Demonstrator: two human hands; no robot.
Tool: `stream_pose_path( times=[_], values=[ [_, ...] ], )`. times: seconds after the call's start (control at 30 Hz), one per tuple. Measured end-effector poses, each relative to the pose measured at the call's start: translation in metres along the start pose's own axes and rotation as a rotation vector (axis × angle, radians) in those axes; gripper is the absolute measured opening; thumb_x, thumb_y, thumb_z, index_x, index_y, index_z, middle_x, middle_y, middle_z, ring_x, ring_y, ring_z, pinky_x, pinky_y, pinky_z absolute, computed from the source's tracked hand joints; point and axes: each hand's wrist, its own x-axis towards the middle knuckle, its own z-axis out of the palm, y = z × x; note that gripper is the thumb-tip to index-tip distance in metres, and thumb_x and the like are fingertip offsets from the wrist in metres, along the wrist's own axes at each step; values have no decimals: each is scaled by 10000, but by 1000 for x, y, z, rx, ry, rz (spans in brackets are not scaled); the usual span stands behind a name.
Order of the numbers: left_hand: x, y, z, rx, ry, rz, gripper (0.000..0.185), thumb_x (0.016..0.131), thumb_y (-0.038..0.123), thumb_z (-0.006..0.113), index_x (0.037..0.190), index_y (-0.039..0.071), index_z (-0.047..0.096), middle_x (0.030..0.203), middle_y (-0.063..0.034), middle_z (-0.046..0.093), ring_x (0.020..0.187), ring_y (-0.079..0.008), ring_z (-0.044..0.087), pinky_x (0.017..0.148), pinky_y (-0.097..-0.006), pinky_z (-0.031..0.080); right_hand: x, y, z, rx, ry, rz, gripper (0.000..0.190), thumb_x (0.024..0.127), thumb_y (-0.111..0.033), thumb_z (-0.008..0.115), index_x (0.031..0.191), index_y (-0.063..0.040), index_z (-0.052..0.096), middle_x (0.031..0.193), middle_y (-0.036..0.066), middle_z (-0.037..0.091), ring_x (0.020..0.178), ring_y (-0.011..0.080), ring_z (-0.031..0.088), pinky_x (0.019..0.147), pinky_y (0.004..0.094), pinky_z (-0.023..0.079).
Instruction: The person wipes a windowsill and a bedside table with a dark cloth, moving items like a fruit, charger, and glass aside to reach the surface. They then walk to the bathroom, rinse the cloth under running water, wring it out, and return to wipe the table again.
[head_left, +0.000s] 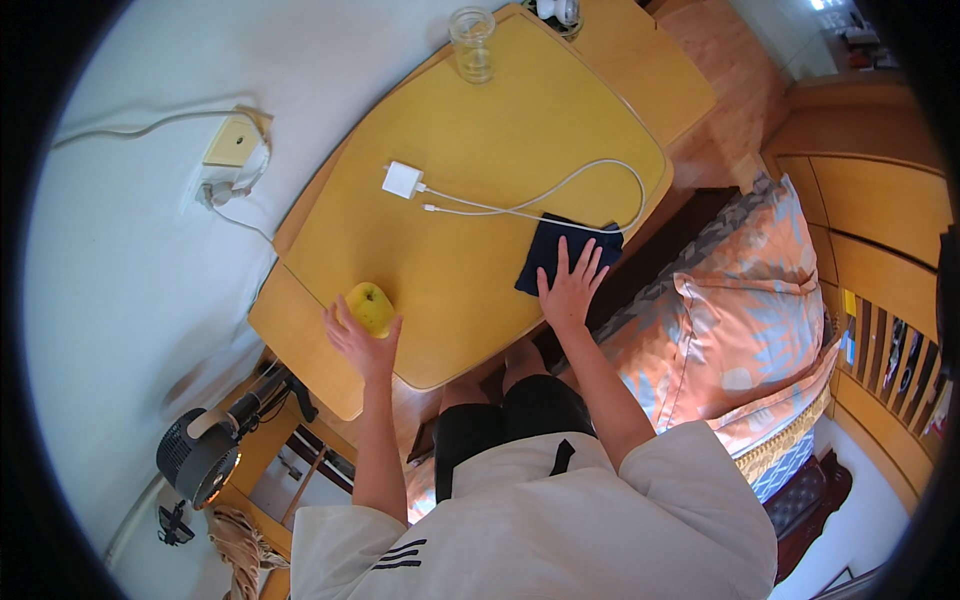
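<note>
My left hand (365, 341) is spread around the near side of a yellow-green apple (373, 304) on the wooden table (442, 262). Its fingers and thumb are apart; whether they touch the fruit I cannot tell. Flat on a folded dark navy cloth (531, 262) rests my right hand (570, 292), fingers spread, near the table's right edge. A white charging cable (517, 210) loops across the tabletop, and part of it lies over the cloth's far edge. One end plugs into a white power adapter (403, 180); the other end lies loose beside it.
A clear lidded jar (473, 49) stands at the far end, against the wall. Left of the table are a wall socket (225, 169) with plugged cords and a black fan (199, 457). To the right lies a bed with orange patterned pillows (750, 337).
</note>
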Motion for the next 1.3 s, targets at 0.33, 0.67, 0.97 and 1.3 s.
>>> stream_pose_path(
  times=[0.33, 0.67, 0.97, 1.3],
  values=[
    [57, 176, 88, -73, -129, 587, 485, 867, 109, 589, 1339, 12, 538, 1398, -214, 477, 1350, -345, 447, 1131, -526, 333, 1, -2, 1, -19, -13, -5, 699, 956, -439, 590, 1562, -175, 364, 1614, 321, 176, 1493, 506, 161, 1167, 683, 123],
    [156, 174, 75, -58, -260, 718, 66, 838, 120, 589, 889, 82, 571, 683, -110, 630, 723, -300, 627, 789, -456, 456, -10, 4, -4, -38, -87, -75, 664, 961, -428, 603, 1557, -231, 386, 1623, 313, 161, 1497, 508, 149, 1167, 690, 122],
    [235, 71, -123, -1609, 113, -171, 203, 1075, 181, 445, 972, 51, 561, 775, -27, 528, 657, -155, 550, 661, -376, 526, 76, -101, 13, -3, -196, -520, 801, 803, -360, 686, 1547, -300, 396, 1619, 321, 171, 1489, 518, 171, 1159, 707, 129],
    [122, 10, -274, -1348, 493, -134, 246, 1074, 244, 485, 900, 78, 433, 663, 34, 240, 554, -70, 206, 527, -263, 215, 172, -303, 83, 114, -137, -654, 783, 762, -402, 765, 1490, -367, 478, 1638, 269, 186, 1513, 471, 156, 1154, 733, 89]
  ],
)
